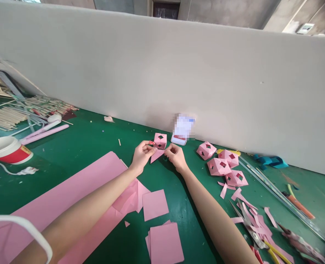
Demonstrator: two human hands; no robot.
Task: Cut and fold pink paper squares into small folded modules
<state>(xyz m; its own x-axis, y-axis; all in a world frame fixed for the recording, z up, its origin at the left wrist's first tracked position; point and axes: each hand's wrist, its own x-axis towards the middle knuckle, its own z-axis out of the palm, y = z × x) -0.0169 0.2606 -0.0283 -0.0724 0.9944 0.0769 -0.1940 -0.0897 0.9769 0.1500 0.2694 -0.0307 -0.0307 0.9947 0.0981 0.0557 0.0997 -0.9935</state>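
1. Head view, far left: a white paper cup with a red band (21, 154) stands upright on the green tabletop (89, 137). To the right of it lies a large pink paper sheet (77, 183), slanting under the left forearm.

2. Left hand (142, 157) is closed in a pinch at the upper left of a small, pointed piece of pink paper (157, 155). Its red-nailed finger is very near the box-like pink paper form with diamond holes (160, 136); whether they touch, I cannot tell.

3. The pointed piece is between the two hands, in front of the box-like form. Nearer to the person lie a pink paper square (155, 205) and a pile of pink squares (167, 242), probably placed there for easy reach.

4. Right hand (176, 156) pinches the right corner of the same piece, closed as well. I judge that the two-sided hold controls both ends and prevents the thin paper from turning.

5. The sharp tip of the piece points down and left, toward the person's left side. Its long axis goes obliquely, from this tip up to the right fingertips.

6. Behind the right hand, a phone with a bright screen (183, 128) leans on the pale partition (220, 80), likely so that its screen can be seen.

7. Farther right, four faceted pink paper forms (219, 167) sit grouped beyond pink paper strips (257, 223) and yellow-handled scissors (258, 241).
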